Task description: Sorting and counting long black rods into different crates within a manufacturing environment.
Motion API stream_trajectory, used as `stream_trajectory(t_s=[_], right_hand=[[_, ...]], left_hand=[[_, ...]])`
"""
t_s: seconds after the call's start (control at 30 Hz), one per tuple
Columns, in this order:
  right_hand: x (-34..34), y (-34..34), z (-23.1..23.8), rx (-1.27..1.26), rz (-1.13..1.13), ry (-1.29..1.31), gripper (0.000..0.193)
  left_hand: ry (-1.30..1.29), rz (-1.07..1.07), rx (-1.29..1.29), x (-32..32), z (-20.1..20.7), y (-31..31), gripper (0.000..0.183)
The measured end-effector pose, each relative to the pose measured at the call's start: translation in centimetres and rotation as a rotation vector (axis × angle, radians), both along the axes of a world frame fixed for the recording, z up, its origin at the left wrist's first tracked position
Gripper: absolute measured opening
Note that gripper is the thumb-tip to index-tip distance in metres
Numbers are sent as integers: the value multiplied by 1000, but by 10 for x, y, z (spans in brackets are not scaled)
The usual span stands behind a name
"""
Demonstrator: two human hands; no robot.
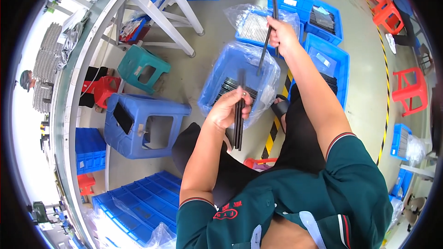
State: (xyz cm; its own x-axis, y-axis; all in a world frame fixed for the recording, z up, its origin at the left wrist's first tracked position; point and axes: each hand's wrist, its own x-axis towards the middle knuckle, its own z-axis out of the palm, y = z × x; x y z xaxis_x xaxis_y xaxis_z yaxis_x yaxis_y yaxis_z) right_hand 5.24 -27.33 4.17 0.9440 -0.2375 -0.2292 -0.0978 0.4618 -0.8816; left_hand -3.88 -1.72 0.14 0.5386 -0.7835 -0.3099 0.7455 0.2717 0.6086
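My left hand [223, 110] is closed around a small bundle of thin black rods [238, 131], held upright over the near side of a blue bin [222, 60] lined with clear plastic. More dark rods [225, 87] lie in that bin, partly covered by my left hand. Farther off and to the right, my right hand [284, 37] grips two long black rods [264, 54]. One of them slants down over the bin's right side; the other stands nearly vertical. The upper ends of the left bundle are blurred.
Behind the lined bin stands a blue bin of silvery rods [256, 26]. Blue bins with dark rods [344, 64] line the right. A blue stool [161, 103] with a phone [123, 118] and a green stool [154, 67] stand left, beside a metal-framed table [76, 78].
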Motion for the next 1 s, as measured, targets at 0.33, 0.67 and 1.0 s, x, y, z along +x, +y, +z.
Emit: stream_trajectory(t_s=[0.33, 0.67, 1.0], right_hand=[[-52, 88, -20, -874, 437, -59, 33], [-51, 97, -12, -750, 509, -79, 32], [-92, 86, 11, -592, 775, 26, 16]], left_hand=[[-50, 232, -72, 16, 2, -1, 37], [77, 454, -216, 25, -1, 14, 36], [20, 922, -175, 40, 9, 37, 36]])
